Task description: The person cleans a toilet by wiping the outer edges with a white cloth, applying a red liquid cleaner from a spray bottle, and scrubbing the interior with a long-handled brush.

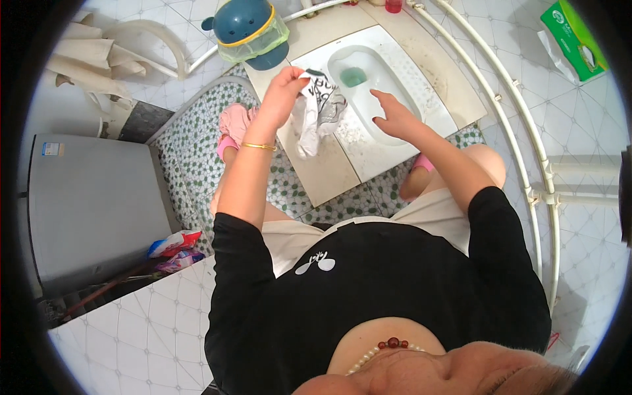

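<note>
My left hand (280,95) is closed, pinching the top of a crumpled white piece with dark print (319,105), cloth or thin plastic; I cannot tell which. It hangs down beside the left rim of a white squat toilet (434,92). Blue-green water (353,77) lies in the toilet's drain. Over the bowl's near right part, my right hand (394,115) is held out with nothing in it, thumb and forefinger apart. White clumps (353,136) are scattered on the toilet's ridged left edge.
A blue bin (245,26) with a green liner stands at the far left. Beige pipes (484,79) run along the right wall near a green tissue pack (569,43). Pink cloth (237,122) is by my left foot. A grey appliance (95,210) stands at left.
</note>
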The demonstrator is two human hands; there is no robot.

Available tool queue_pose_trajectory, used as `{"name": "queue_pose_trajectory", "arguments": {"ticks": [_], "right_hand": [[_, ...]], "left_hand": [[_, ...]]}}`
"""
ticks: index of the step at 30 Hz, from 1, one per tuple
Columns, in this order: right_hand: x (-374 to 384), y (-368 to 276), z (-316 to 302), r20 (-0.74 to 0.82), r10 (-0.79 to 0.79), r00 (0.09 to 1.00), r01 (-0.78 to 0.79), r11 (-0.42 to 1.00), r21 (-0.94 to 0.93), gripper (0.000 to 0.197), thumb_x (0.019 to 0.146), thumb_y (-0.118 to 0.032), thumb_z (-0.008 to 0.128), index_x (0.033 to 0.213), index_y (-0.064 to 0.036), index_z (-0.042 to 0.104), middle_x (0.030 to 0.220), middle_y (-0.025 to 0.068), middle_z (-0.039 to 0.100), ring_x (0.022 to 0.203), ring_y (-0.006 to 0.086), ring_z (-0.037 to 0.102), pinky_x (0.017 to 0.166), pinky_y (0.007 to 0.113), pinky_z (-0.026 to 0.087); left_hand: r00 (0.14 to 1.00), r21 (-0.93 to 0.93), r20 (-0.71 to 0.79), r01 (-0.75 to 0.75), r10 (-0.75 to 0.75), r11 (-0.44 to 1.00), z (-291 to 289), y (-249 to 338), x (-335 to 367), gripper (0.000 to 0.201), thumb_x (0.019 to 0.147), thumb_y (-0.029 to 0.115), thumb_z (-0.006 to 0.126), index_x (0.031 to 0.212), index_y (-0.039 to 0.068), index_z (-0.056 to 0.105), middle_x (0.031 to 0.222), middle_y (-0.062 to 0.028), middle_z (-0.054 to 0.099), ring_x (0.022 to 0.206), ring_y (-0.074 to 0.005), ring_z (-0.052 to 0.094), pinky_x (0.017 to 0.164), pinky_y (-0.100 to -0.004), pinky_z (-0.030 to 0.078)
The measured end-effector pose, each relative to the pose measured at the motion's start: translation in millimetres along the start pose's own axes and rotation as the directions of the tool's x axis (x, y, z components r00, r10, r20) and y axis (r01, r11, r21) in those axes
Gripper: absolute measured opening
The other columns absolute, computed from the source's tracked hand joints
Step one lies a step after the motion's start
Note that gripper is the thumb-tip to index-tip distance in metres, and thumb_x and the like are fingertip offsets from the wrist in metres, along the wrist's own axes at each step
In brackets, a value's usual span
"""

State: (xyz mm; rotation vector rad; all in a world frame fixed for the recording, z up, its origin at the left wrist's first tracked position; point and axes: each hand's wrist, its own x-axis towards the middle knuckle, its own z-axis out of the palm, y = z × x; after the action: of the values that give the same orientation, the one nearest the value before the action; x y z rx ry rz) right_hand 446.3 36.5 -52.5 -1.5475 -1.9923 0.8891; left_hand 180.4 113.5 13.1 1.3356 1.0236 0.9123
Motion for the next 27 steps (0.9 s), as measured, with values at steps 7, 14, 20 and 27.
{"name": "queue_pose_trajectory", "arguments": {"ticks": [7, 14, 20, 27], "right_hand": [[54.6, -24.2, 10.8, -0.192, -0.092, 0.977, 0.139, 0.958, 0.25, 0.051, 0.076, -0.012, 0.06, 0.125, -0.0072, 0.048, 0.125, 0.0213, 0.049, 0.117, 0.034, 0.046, 0.098, 0.035, 0.038], [51.0, -73.5, -61.4, -0.27, -0.139, 0.953, 0.217, 0.933, 0.288, 0.023, 0.085, -0.021, 0.054, 0.1, -0.0047, 0.061, 0.096, 0.014, 0.064, 0.089, 0.027, 0.059, 0.081, 0.033, 0.044], [32.1, -158.5, -131.2, -0.088, -0.343, 0.935, 0.326, 0.931, -0.163, 0.029, 0.085, -0.027, 0.053, 0.097, -0.0019, 0.061, 0.09, 0.0143, 0.063, 0.085, 0.0255, 0.058, 0.077, 0.033, 0.044], [20.8, -208.7, -162.1, 0.127, -0.262, 0.957, 0.291, 0.873, -0.391, 0.031, 0.085, -0.03, 0.053, 0.091, -0.0008, 0.062, 0.079, 0.0121, 0.063, 0.072, 0.0221, 0.056, 0.068, 0.033, 0.043]], "left_hand": [[0.97, -0.343, 0.16, -0.118, 0.181, 0.932, 7.9, 111.1, -33.6, 0.016, 0.089, 0.008, 0.052, 0.103, 0.002, 0.057, 0.093, -0.0036, 0.063, 0.08, -0.0117, 0.058, 0.072, -0.0259, 0.046], [0.989, -0.346, -0.071, -0.147, 0.13, 0.927, -67.5, 94.1, -39.7, 0.021, 0.091, 0.01, 0.045, 0.104, -0.001, 0.056, 0.097, -0.0093, 0.064, 0.082, -0.0169, 0.062, 0.074, -0.0315, 0.051], [0.965, -0.307, -0.262, -0.057, -0.026, 0.95, -74.5, 47.7, -37.4, 0.018, 0.091, 0.009, 0.045, 0.102, -0.003, 0.052, 0.094, -0.0114, 0.061, 0.076, -0.0217, 0.06, 0.068, -0.0363, 0.054], [0.918, -0.399, -0.391, -0.108, -0.062, 0.91, -39.3, 47.8, -37.0, 0.012, 0.091, 0.008, 0.044, 0.1, 0.001, 0.048, 0.089, -0.0089, 0.056, 0.073, -0.0212, 0.056, 0.069, -0.0392, 0.053]]}}
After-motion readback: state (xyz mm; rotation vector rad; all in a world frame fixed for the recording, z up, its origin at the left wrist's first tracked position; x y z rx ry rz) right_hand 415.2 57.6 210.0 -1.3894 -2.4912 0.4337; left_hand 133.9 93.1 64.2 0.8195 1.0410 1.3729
